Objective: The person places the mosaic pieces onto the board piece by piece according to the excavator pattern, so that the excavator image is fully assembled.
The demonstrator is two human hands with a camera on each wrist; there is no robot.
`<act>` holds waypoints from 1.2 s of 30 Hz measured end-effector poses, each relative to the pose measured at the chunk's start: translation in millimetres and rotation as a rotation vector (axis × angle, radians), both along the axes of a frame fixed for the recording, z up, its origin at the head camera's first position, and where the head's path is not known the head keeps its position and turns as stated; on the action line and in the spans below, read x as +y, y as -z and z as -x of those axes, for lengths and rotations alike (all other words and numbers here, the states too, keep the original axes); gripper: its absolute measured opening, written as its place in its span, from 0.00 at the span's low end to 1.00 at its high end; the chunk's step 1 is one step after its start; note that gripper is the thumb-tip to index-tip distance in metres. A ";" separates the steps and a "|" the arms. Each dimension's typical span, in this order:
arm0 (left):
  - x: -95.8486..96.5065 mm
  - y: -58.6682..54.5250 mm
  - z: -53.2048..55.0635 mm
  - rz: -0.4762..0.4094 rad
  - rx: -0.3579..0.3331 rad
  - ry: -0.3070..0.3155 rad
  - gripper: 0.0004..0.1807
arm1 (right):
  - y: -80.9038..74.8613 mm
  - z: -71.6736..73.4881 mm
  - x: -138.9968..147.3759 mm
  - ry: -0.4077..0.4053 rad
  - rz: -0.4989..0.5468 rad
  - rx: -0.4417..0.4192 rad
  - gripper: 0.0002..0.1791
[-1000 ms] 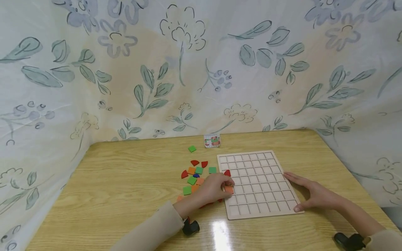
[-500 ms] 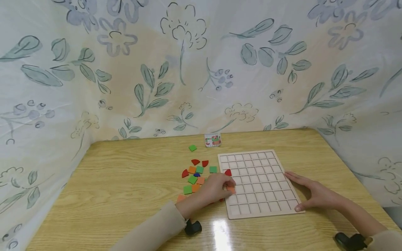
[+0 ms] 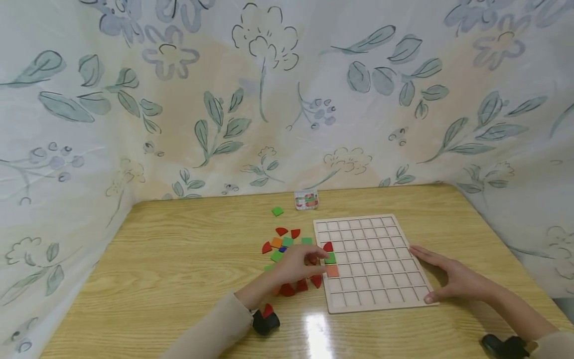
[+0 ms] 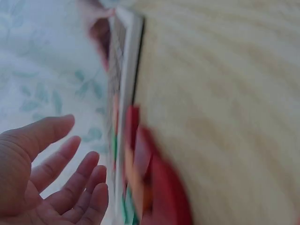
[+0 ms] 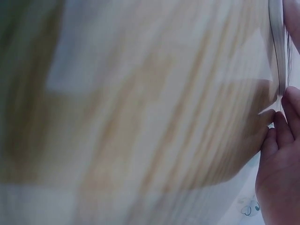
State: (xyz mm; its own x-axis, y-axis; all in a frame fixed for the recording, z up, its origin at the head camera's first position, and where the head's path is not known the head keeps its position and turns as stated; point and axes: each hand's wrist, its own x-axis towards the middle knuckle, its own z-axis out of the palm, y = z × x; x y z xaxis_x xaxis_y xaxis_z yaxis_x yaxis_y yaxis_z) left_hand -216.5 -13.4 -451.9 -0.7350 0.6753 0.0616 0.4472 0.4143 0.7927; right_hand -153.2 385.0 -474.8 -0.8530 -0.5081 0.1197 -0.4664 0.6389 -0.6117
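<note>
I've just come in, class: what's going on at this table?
A person's right hand touches the right edge of a wooden grid board. The left hand, holding nothing, is by its left edge. A red quarter-circle, green square and orange square line the leftmost column; loose coloured pieces lie left of the board.

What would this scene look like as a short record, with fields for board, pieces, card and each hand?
Board: gridded board, flat on the table
Placed pieces: red quarter-circle, green square, orange square, far to near in the leftmost column
Loose pieces: red, green, orange, blue; left of the board, some hidden
Card: small printed card, beyond the board's far left corner
Left hand: near the placed pieces, no piece visible in its grasp
Right hand: touching the board's right edge
</note>
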 end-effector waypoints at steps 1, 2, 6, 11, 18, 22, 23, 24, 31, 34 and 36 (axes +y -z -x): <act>-4.9 -1.9 1.6 -0.009 -0.018 -0.014 0.15 | -0.7 -0.4 0.4 -0.001 0.001 0.000 0.56; -10.1 -4.3 3.1 -0.011 -0.024 -0.030 0.15 | -1.3 -0.8 0.6 -0.002 0.003 0.000 0.56; -34.1 -10.5 9.4 -0.002 -0.034 -0.117 0.16 | -2.4 -0.7 1.0 -0.006 0.007 -0.002 0.56; -66.2 -7.1 17.7 0.046 0.003 -0.271 0.15 | -1.3 -0.2 1.5 -0.013 0.006 0.006 0.56; -94.2 -1.0 27.7 0.205 0.165 -0.197 0.24 | -0.4 -0.4 1.1 -0.020 0.006 0.014 0.56; -100.5 1.1 32.8 0.228 0.132 -0.134 0.29 | 0.1 -0.4 0.3 -0.017 0.006 0.004 0.56; -101.4 1.6 34.0 0.232 0.127 -0.130 0.29 | 0.1 -0.3 0.1 -0.016 0.003 0.005 0.56; -101.9 1.9 35.0 0.236 0.126 -0.125 0.29 | 0.2 -0.3 0.0 -0.015 0.002 0.005 0.56; -103.1 4.3 36.8 0.254 0.173 -0.184 0.22 | 1.0 -0.6 -0.5 -0.008 0.002 0.000 0.56; -103.5 3.8 35.0 0.281 0.161 -0.249 0.23 | 0.8 -0.8 -0.7 -0.004 -0.003 0.000 0.56; -104.5 3.3 33.6 0.278 0.139 -0.266 0.24 | 0.7 -0.8 -1.0 -0.005 -0.002 0.001 0.56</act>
State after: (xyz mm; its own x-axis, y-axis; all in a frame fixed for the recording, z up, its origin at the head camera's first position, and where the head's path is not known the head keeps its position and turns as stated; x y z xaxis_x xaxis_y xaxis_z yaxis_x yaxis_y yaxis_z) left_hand -250.1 -117.9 -455.3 -0.8838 0.4677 0.0147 0.3904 0.7197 0.5741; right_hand -152.4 383.9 -475.5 -0.8504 -0.5124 0.1194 -0.4701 0.6381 -0.6099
